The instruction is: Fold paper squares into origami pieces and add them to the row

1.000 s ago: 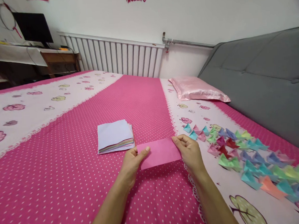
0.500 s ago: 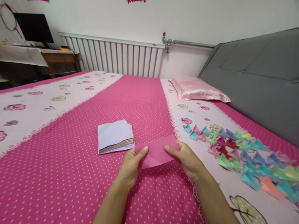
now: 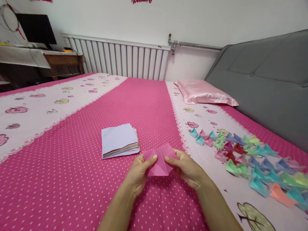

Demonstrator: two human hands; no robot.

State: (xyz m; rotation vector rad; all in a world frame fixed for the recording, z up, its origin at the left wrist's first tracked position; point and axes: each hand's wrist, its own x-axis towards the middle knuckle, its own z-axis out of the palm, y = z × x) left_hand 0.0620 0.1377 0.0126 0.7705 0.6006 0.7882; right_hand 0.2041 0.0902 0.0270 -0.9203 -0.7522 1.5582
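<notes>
Between my two hands is a pink sheet of origami paper [image 3: 160, 165], creased and partly folded, held above the bedspread. My left hand [image 3: 139, 171] pinches its left side, thumb on top and fingers beneath. On the right side my right hand [image 3: 186, 166] grips it the same way, its thumb close to the left one. Just beyond my left hand lies a stack of coloured paper [image 3: 120, 139] with a pale lilac sheet on top. Rows of small folded paper boats [image 3: 264, 163] in many colours spread over the bed to the right.
A pink polka-dot bedspread [image 3: 76, 178] covers the bed. A satin pillow [image 3: 205, 93] lies near the grey headboard [image 3: 273, 70]. Along the wall runs a white radiator [image 3: 120, 57]. A desk [image 3: 32, 59] with a black monitor [image 3: 37, 29] stands at the far left.
The pink paper was a wide, flat rectangle; now it is narrower, with its sides bent in along creases. My thumbs have come closer together.
</notes>
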